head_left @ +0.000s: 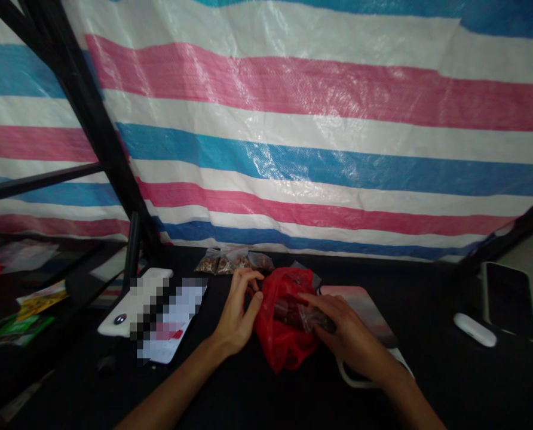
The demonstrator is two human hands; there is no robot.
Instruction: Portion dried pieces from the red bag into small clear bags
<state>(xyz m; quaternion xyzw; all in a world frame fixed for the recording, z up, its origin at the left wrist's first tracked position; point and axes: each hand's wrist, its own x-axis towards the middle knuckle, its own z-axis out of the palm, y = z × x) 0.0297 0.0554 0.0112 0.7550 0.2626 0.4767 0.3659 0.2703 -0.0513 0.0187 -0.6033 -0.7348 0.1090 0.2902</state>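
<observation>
A red plastic bag stands with its mouth open on the black table before me. My left hand is at its left side, thumb and curled fingers closed on the rim. At the bag's right, my right hand grips a small clear bag with dark brown contents, partly inside the red mouth. What lies deeper in the red bag is hidden. Behind it, several small clear packets of brown bits lie in a row along the back of the table.
Right of the red bag lies a flat pinkish-grey, light-edged object, partly under my right forearm. A white case and a phone are at far right. Left are a white device, a blurred-out phone and a black frame post.
</observation>
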